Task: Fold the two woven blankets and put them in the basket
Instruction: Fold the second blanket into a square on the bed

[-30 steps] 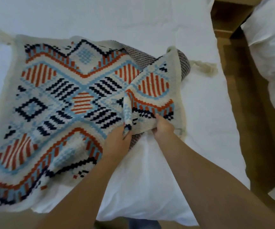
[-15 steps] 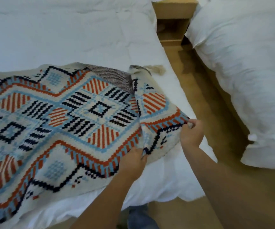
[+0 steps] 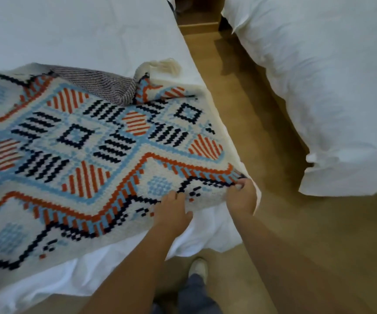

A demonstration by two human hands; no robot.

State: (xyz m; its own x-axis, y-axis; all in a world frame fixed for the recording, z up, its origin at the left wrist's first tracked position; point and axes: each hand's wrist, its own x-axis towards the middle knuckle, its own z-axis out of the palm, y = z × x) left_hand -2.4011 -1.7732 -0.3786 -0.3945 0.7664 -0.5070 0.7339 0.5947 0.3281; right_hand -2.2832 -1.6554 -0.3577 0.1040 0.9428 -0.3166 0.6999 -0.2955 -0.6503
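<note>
One blanket (image 3: 87, 155) cropped left, left hand (image 3: 171, 209), right hand (image 3: 240, 196) pinching edge

Open wooden floor (image 3: 262, 155) runs between the bed (image 3: 92, 30) (blanket-draped) and the white duvet (image 3: 319, 87).

Coarse woven blanket (image 3: 96, 150), smooth white cotton-looking sheet (image 3: 76, 35), matt floor (image 3: 273, 168), perhaps wood

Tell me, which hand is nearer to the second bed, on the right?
Right. The right hand grips the blanket corner at the aisle, across from the second bed; the left hand holds the blanket edge further left.
</note>
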